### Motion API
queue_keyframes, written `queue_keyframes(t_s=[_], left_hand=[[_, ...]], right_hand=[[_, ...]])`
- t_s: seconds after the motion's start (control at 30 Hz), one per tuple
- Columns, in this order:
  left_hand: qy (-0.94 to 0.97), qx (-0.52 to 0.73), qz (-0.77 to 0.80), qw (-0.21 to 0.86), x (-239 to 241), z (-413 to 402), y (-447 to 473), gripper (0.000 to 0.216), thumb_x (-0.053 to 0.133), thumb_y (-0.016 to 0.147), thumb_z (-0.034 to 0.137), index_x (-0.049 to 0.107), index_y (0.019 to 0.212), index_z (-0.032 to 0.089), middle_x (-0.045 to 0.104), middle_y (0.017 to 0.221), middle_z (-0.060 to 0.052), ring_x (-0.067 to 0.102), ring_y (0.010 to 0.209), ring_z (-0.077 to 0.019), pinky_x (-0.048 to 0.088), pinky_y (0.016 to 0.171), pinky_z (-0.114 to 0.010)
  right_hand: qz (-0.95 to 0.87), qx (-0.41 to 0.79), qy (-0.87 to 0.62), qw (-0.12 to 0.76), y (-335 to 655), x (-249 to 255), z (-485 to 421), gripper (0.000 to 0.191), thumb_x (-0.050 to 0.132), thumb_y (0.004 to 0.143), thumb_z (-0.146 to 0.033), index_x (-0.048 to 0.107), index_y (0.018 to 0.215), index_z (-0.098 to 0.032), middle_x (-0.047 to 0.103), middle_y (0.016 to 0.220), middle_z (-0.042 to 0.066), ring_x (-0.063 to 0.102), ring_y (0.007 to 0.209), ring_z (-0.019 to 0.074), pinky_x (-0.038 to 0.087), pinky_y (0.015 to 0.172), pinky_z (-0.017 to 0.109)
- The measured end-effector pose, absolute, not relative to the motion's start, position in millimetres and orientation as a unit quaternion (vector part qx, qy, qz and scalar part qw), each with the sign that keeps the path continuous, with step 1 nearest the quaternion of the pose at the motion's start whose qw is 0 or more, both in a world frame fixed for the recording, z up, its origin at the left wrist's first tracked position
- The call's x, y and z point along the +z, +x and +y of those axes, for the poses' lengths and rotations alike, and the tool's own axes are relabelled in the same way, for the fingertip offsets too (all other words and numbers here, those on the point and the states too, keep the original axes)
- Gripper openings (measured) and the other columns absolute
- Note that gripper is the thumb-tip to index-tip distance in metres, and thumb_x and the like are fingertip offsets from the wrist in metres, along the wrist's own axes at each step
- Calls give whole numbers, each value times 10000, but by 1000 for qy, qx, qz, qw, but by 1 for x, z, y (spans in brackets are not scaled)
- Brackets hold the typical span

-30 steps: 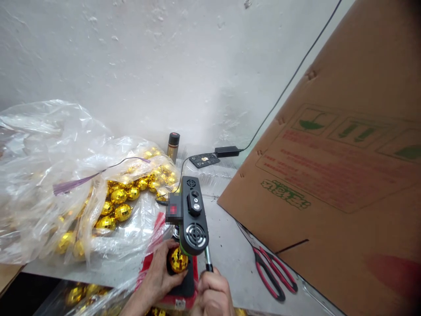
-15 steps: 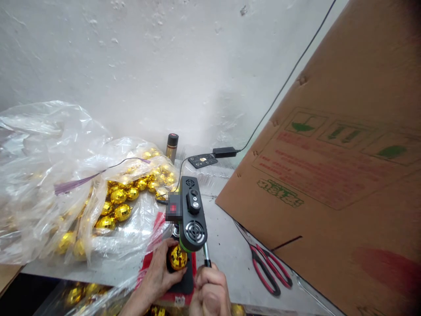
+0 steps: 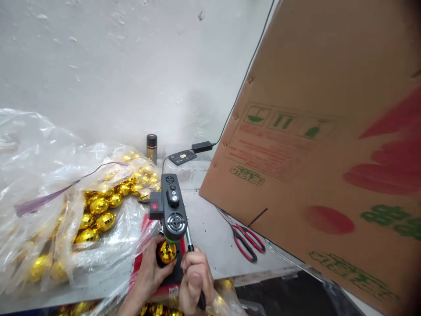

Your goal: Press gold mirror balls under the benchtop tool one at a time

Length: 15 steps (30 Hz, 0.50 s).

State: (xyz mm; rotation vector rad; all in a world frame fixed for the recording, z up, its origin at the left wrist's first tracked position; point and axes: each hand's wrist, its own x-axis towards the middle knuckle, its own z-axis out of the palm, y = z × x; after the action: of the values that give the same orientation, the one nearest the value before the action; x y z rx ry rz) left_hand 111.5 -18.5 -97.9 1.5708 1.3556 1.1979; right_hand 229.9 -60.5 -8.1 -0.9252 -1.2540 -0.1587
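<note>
A gold mirrored ball (image 3: 167, 252) sits beneath the head of a small black bench drill press (image 3: 173, 204). Wrapped about the ball from the left, my left hand (image 3: 149, 265) has its thumb in front and its fingers behind. My right hand (image 3: 197, 274) makes a fist around the press's lever (image 3: 190, 241), whose black end pokes out below the fist. The press stands on a dark base over a red sheet (image 3: 136, 265). Whether the drill tip touches the ball is hidden by the press head.
Left lies a clear plastic bag (image 3: 39, 162) with several gold balls (image 3: 105, 221). Red-handled scissors (image 3: 246, 241) rest at right, before a large cardboard box (image 3: 279, 184). Behind stand a spray can (image 3: 151, 148) and a power adapter (image 3: 202, 146). More gold balls show below the table edge.
The view has swung right, so everything appears further left. Both hands keep their holds on the ball and the lever. More of the lever's end now shows below my right fist.
</note>
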Motion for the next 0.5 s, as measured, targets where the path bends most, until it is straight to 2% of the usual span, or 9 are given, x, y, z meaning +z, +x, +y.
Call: queue_keyframes(t_s=[0.17,0.37,0.5], left_hand=[[616,463,527,358,-95,-17,109,520,808,701,491,705,1120,201,833,1078,-111,798,995,-372,651,894,-541],[615,465,532,351,-91,-16,109,516,815,681,497,701,1088,201,836,1040,-104,804,969,-377,661,875,-540],[620,453,530,360,-85,-19,110,495,816,706,462,724,1114,196,835,1069,-112,800,988,-366,666,899,-537]], right_hand=[[-604,-86,-419,673,232,-21,-62,377,304,1135,-228,480,801,-234,600,722,-48,607,621,95,603,894,320],[-631,-99,-399,658,239,-16,-61,386,317,1147,-275,484,801,-234,602,728,-36,621,643,103,588,715,267],[-601,2,-423,678,239,32,-68,345,389,1120,-207,521,802,-222,570,736,-29,591,629,90,490,592,218]])
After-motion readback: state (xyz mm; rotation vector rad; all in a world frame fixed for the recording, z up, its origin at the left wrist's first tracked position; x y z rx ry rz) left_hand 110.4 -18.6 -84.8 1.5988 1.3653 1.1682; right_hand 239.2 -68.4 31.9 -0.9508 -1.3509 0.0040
